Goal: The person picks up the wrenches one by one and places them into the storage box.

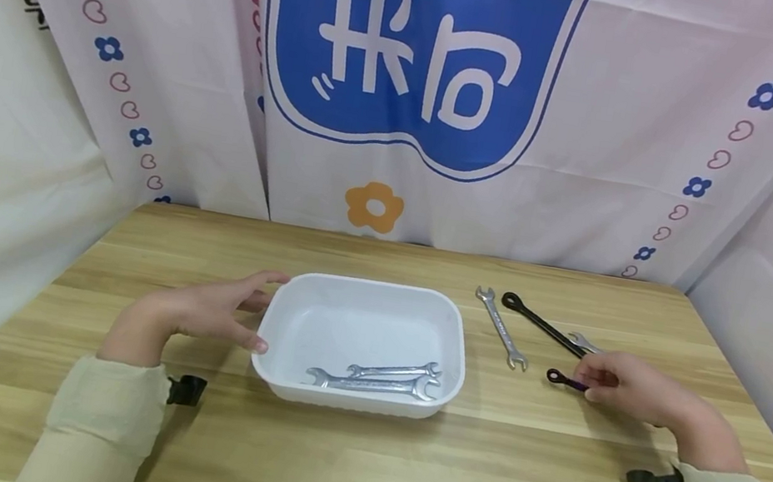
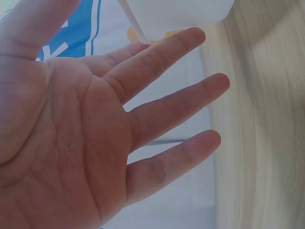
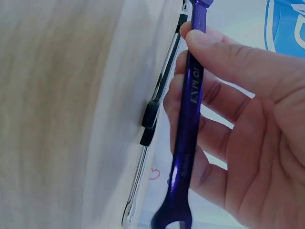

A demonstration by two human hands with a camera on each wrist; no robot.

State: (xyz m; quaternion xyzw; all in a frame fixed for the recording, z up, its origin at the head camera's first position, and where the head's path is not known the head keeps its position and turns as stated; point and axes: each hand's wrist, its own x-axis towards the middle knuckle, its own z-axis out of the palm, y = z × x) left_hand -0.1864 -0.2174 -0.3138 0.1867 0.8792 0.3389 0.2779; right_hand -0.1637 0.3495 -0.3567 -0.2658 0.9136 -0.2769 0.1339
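A small dark purple combination wrench [image 3: 186,114] marked EXPLOIT is pinched between the thumb and fingers of my right hand [image 1: 625,387]. Its ring end points left in the head view, and its open end shows at the bottom of the right wrist view. At the left end of a white plastic tub [image 1: 367,288], my left hand [image 1: 212,310] has its fingers spread and fairly straight, thumb and fingertips at the rim. Inside the tub, a smaller silver open-end wrench [image 1: 393,371] lies beside a larger silver wrench [image 1: 371,384], along the near wall.
Right of the tub lies a silver open-end wrench [image 1: 502,328]. Beyond my right hand are a long black ring-ended wrench [image 1: 543,325] and another silver wrench [image 1: 584,341], partly covered. A printed cloth [image 1: 589,206] hangs behind the wooden table [image 1: 320,467].
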